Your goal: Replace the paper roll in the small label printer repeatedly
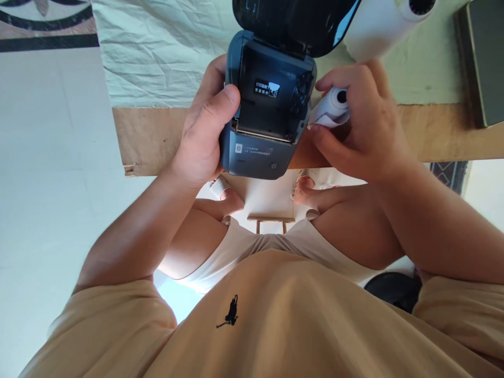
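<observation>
My left hand (210,118) is closed around the left side of a dark blue-grey label printer (262,152), its thumb on the near face. The printer's black lid (283,23) is swung up, and the roll compartment inside shows a small printed label and no roll. My right hand (366,118) pinches a small white paper roll (333,105) just right of the printer. The dark core end of the roll faces right, and a loose paper flap shows at its lower side. Some of my right fingers are hidden behind the roll.
Beyond the printer, a light green cloth (165,52) covers the table, whose bare wooden edge (153,136) faces me. A large white cylinder (374,26) lies at the back right. Farther right is a dark flat tray or case (486,63). My legs are below the table edge.
</observation>
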The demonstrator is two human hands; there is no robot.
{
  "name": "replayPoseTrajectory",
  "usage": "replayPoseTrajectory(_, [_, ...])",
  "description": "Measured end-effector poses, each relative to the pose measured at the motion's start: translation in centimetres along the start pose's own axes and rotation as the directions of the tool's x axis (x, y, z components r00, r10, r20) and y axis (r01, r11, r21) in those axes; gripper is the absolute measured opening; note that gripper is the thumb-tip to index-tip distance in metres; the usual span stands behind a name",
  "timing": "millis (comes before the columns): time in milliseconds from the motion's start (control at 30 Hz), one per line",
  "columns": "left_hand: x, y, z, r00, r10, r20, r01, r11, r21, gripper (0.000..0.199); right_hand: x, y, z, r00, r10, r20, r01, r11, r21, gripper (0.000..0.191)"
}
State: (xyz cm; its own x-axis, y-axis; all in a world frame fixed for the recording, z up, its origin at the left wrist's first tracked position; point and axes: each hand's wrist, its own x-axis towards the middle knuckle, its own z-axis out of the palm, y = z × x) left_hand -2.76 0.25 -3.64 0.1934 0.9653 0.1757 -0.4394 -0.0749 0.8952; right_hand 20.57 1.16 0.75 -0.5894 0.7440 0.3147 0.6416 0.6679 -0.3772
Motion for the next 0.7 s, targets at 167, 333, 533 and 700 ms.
replayPoseTrajectory(167, [-0.1, 0.3, 0.41, 1.0, -0.029, -0.002, 0.029, 1.0, -0.009, 0.051, 0.05, 0.01, -0.07, 0.998, 0.056, -0.029, -0.057, 0.997, -0.055, 0.041])
replayPoseTrajectory(333, [0.08, -0.03, -0.01, 0.999, -0.036, -0.012, 0.036, 0.999, -0.002, 0.045, -0.04, -0.23, -0.2, 0.998, 0.047, -0.032, -0.048, 0.998, -0.045, 0.048])
replayPoseTrajectory(533, [-0.04, 0.15, 0.28, 0.999, -0.008, -0.032, 0.007, 1.0, -0.022, 0.05, 0.09, -0.29, -0.08, 0.997, 0.072, -0.009, -0.073, 0.994, -0.082, 0.031])
replayPoseTrajectory(700, [-0.2, 0.21, 0.26, 0.999, -0.041, -0.001, 0.041, 0.999, -0.004, 0.043, 0.1, -0.18, -0.38, 0.998, 0.044, -0.054, -0.045, 0.999, -0.01, 0.044])
